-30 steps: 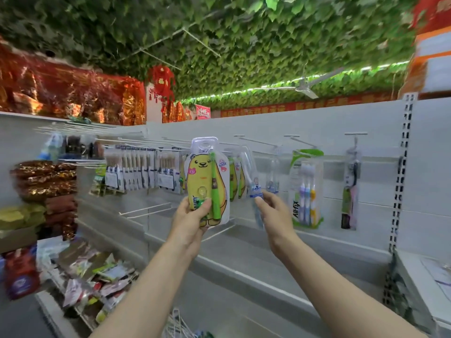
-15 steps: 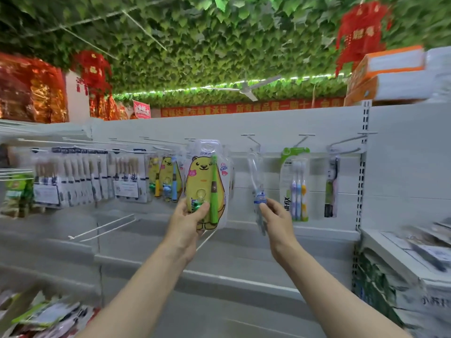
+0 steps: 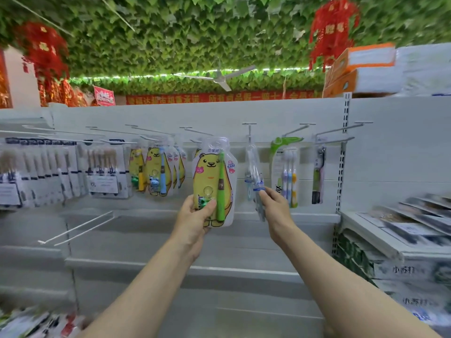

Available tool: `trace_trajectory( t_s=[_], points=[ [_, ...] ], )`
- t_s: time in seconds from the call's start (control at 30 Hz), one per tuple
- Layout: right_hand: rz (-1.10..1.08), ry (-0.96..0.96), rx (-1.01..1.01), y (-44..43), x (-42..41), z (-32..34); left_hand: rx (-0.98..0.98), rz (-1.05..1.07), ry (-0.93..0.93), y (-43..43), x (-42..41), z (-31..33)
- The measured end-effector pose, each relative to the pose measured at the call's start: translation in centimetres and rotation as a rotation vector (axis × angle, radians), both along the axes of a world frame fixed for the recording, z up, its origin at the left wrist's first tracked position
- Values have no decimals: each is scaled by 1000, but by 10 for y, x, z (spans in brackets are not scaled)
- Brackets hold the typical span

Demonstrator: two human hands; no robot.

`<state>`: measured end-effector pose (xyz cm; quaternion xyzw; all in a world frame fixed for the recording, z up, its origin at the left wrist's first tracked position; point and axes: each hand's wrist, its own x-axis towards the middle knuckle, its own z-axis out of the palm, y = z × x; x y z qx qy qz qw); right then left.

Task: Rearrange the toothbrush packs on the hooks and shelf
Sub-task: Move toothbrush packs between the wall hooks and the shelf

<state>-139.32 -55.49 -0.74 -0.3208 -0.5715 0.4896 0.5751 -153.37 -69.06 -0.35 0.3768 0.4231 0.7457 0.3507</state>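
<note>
Yellow bear pack (image 3: 211,175) upright, left grip (image 3: 195,218) | clear pack (image 3: 253,170) near-vertical, right grip (image 3: 275,203)

Two hands (image 3: 195,218) (image 3: 275,203), two red lanterns (image 3: 44,50), one ceiling fan (image 3: 217,78), one green-brush bear pack (image 3: 212,172).

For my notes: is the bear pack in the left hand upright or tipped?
Upright. The bear pack has its hang hole on top; the left hand holds its bottom.

Fingers of left hand (image 3: 192,219) hidden behind bear pack (image 3: 211,172), print on clear pack (image 3: 252,164) too small to read, boxes (image 3: 412,225) at right blurred, bottom-left packets (image 3: 31,323) blurred, cut off
</note>
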Motion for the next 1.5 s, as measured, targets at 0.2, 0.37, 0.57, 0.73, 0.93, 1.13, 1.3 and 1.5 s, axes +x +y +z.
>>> trace_trajectory(
  t_s=[0.2,0.37,0.57,0.73,0.93,1.13,1.3,1.5],
  points=[
    [11,-29,11,30,-11,-2,12,-6,-31,26,3,-3],
    [8,-69,-26,63,-29,-4,14,12,-33,53,-2,-5],
    [31,-68,-24,111,-50,-16,14,27,-51,86,-8,-18],
    [57,-23,-26,131,-57,-13,16,31,-61,109,-14,-21],
    [44,-6,-22,150,-62,-16,27,24,-73,127,-20,-26],
    [-1,11,-34,149,-68,-20,11,4,-67,122,-34,-30],
    [-204,19,-48,119,-74,-21,-1,-32,-69,102,-49,-32],
    [-302,138,163,46,-86,-4,-20,-100,-31,66,-66,-36]
  ],
)
